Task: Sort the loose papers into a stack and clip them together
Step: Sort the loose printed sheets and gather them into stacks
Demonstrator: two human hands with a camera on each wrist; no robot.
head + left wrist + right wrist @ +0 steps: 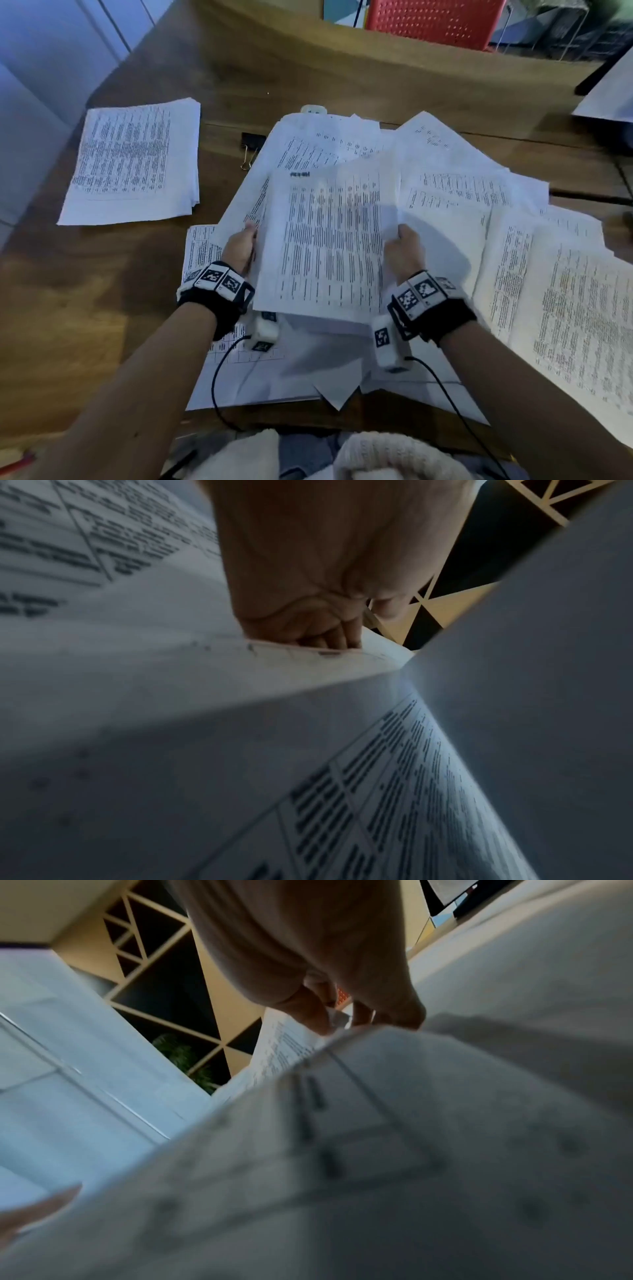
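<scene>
I hold a printed sheet (329,240) raised above a heap of loose papers (462,192) in the middle of the wooden table (85,308). My left hand (241,246) grips its left edge. My right hand (402,246) pinches its right edge. In the left wrist view my left hand (325,631) curls its fingers over paper (240,723). The right wrist view shows my right hand (342,1018) pinching a paper edge (291,1047). A tidy stack (133,161) lies at the left. Beside the heap's far left corner sits a black binder clip (251,145).
More printed pages (565,308) spread to the right edge of the table. A red chair (435,20) stands behind the table's far edge. A dark object with paper (609,92) sits at the far right. Cables (219,377) run from my wrist cameras.
</scene>
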